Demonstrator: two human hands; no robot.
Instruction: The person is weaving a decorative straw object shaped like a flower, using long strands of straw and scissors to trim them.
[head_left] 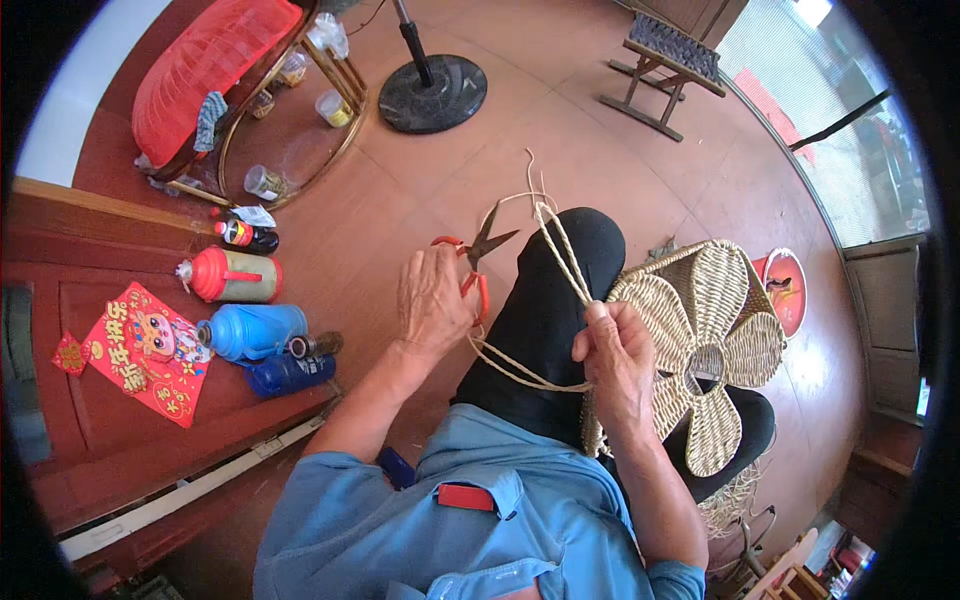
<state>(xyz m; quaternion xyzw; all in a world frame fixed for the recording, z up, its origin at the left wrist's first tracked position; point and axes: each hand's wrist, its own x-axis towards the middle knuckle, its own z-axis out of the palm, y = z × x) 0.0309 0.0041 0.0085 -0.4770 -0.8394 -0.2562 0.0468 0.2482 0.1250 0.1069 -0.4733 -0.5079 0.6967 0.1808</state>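
Observation:
My left hand (436, 300) is closed on a pair of scissors (478, 258) with orange handles, blades apart and pointing away from me. My right hand (618, 362) pinches a looped straw cord (565, 248) over my dark trouser leg. One loop of the cord runs back toward my left hand, and thin loose ends curl up beyond the blades. Against my right forearm rests a woven straw piece (690, 350) shaped like a flower, with wide petals round a hollow centre. It lies across my lap, partly hidden by that hand and arm.
Left, by the red door, stand thermos flasks (240, 275) and bottles (262, 335). A round black stand base (432, 94) and a low woven stool (672, 58) are on the tiled floor ahead. A red bucket (783, 290) sits beyond the woven piece, loose straw (735, 495) at lower right.

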